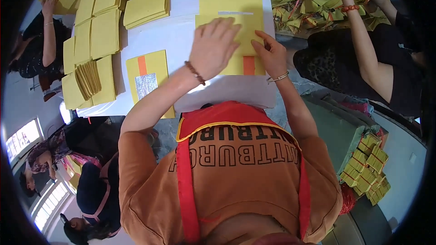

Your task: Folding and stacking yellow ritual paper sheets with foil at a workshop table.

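Note:
In front of me on the white-covered table lies a sheet of yellow paper (234,66), with an orange strip (249,65) near its lower right and a thin silver strip (235,13) showing across its upper part. My left hand (213,47) rests on the paper, palm down, fingers stretched out. At the paper's right edge is my right hand (271,54), thumb and forefinger apart, their tips over the edge; its other fingers are partly hidden. Left of my left forearm lies another yellow paper stack (161,66) with an orange strip and a silver square.
Stacks of folded yellow paper (104,34) cover the table's left side. A co-worker's hand (49,0) touches a yellow bundle at far left. Another person's arms (370,59) are at the right, beside a yellow paper heap (299,13). Tied yellow bundles (365,168) sit lower right.

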Demonstrator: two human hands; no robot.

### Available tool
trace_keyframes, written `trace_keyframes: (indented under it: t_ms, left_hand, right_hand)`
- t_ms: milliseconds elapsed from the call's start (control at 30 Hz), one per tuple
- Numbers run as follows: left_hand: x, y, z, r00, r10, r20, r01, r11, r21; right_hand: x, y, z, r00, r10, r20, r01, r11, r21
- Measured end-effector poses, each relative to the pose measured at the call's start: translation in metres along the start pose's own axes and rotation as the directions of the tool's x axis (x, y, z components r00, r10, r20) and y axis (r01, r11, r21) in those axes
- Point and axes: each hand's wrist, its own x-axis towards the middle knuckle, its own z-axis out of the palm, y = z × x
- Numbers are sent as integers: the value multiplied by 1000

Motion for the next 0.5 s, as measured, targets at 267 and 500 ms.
trace_keyframes:
  t_ms: [267,500]
  left_hand:
    - [-10,-7,37,990,4,140,-22,992,127]
    - [-12,-11,37,978,-6,211,-18,994,111]
  right_hand:
    - [3,6,0,996,57,71,-60,997,40]
    - [6,-33,12,738,-612,283,642,507,-576]
